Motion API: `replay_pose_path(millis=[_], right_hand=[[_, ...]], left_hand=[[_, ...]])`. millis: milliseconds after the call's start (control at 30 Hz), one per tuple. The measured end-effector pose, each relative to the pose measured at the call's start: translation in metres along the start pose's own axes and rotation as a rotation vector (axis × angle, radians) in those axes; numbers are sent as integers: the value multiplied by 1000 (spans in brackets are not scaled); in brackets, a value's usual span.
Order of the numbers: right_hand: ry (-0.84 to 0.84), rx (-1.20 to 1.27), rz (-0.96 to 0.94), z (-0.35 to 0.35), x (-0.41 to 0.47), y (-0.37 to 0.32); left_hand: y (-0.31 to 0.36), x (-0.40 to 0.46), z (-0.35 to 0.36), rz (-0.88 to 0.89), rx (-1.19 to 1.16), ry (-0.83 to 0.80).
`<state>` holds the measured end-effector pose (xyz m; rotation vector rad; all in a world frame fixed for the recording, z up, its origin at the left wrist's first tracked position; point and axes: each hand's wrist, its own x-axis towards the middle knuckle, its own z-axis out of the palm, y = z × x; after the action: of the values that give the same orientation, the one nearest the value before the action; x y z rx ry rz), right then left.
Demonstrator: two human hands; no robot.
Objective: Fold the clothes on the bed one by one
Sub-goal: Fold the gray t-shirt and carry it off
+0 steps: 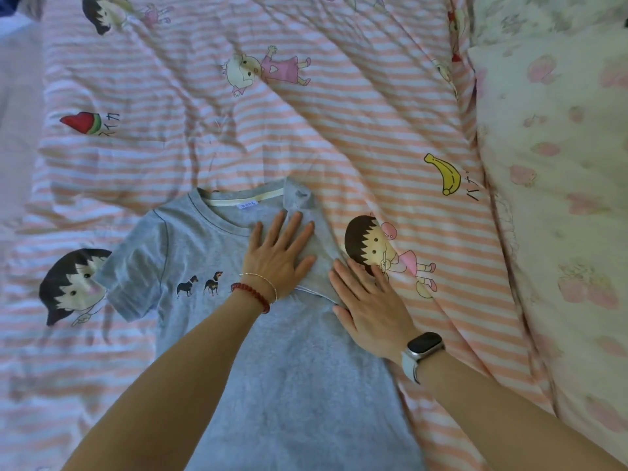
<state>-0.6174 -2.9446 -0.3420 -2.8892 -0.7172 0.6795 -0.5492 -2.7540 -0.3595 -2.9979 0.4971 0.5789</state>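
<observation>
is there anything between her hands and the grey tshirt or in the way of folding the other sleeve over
Nothing visible. The left hand lies flat on the grey t-shirt over the folded-in sleeve, and the right hand rests on its edge. The other sleeve lies spread on the striped bedcover with nothing on it.

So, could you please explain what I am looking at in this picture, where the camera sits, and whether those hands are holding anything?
There is no machine here: a person is folding laundry with bare hands. The single picture comes from a camera worn on the person's head, looking forward and down, so the arms reach in from the bottom edge.

On the striped bedsheet lies a grey T-shirt, front up, with two small dogs printed on it. Its right sleeve is already folded in over the chest; the other sleeve is spread out.

The left hand, with bracelets at the wrist, presses flat on the folded part. The right hand, with a watch, rests flat at the shirt's edge. Neither grips anything; the fingers are straight. A floral quilt lies on the right.
</observation>
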Motion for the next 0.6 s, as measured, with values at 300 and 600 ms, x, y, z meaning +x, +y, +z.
replay_pose_path(millis=[300, 600], right_hand=[[156, 81, 3, -19, -4, -39], [62, 260, -166, -23, 43, -140]], left_hand=[[2, -78, -18, -449, -700, 399], [-100, -165, -1, -1290, -1426, 371]])
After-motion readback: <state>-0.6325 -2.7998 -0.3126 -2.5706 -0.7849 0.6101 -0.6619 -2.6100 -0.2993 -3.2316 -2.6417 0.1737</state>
